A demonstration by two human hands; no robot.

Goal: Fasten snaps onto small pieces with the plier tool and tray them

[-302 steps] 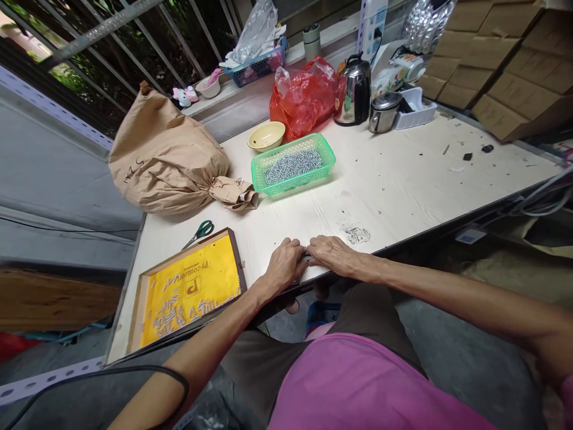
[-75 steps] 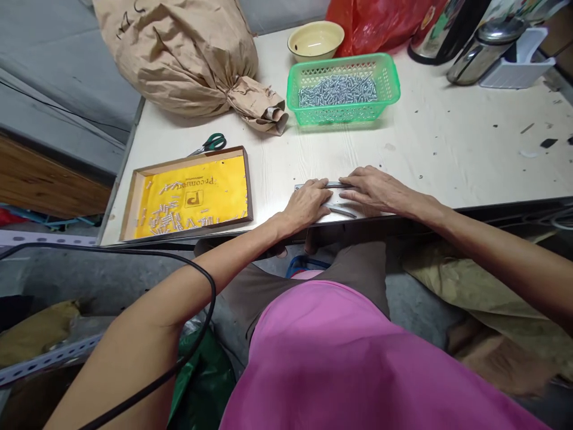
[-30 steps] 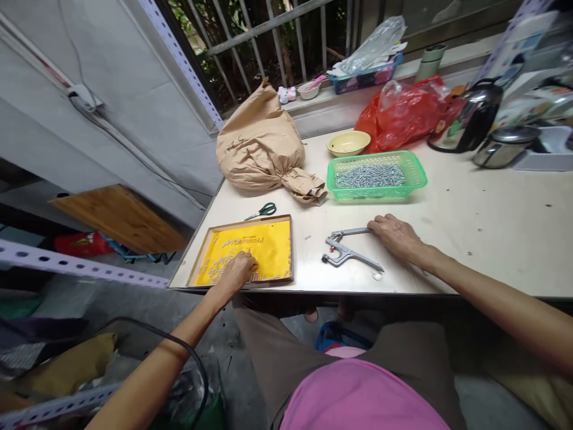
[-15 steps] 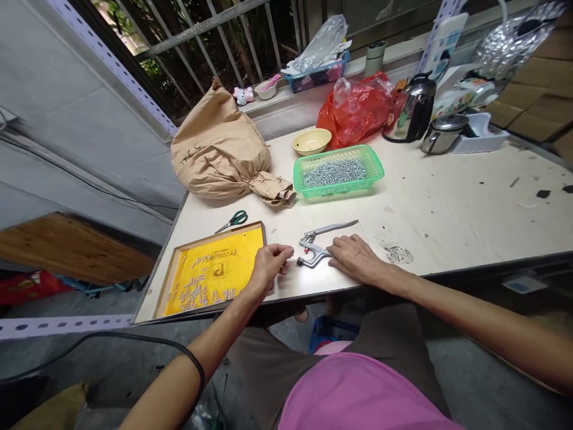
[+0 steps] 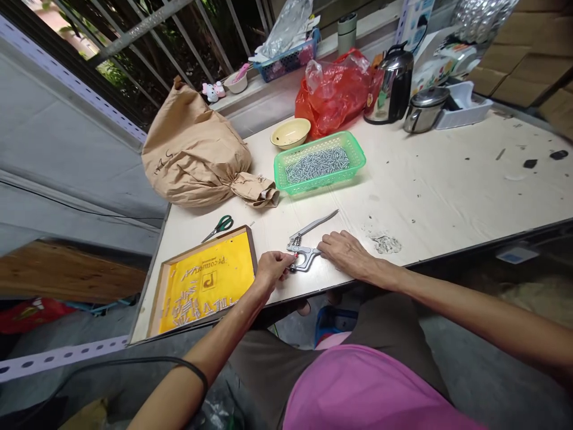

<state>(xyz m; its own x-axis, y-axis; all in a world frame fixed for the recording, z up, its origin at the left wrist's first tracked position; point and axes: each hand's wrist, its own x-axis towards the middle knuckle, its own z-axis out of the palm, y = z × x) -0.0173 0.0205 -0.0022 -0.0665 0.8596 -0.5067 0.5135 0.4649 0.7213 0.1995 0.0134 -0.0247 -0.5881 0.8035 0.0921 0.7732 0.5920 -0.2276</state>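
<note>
A pair of grey snap-fastener pliers (image 5: pixel 308 258) lies on the table with its handles spread and a small red piece at the jaw. My right hand (image 5: pixel 342 254) is closed over the end of the lower handle, palm down. The fingertips of my left hand (image 5: pixel 274 269) are pinched together at the jaw; whatever is between them is too small to make out. To the left is a shallow tray (image 5: pixel 253 251) with a yellow lining (image 5: pixel 233 257). Many small pin-like pieces (image 5: pixel 188 304) are scattered on it.
Green-handled scissors (image 5: pixel 222 224) lie behind the tray. A green basket (image 5: pixel 320 182) of small metal pieces stands farther back, near a cream bowl (image 5: pixel 290 134), a brown paper sack (image 5: pixel 197 155) and a red plastic bag (image 5: pixel 333 95). A kettle (image 5: pixel 394 83) stands at the back right.
My left hand has moved to the pliers' jaw, where its fingertips now meet the red piece. My right hand stays at the handle. The whole view has shifted and turned slightly.
</note>
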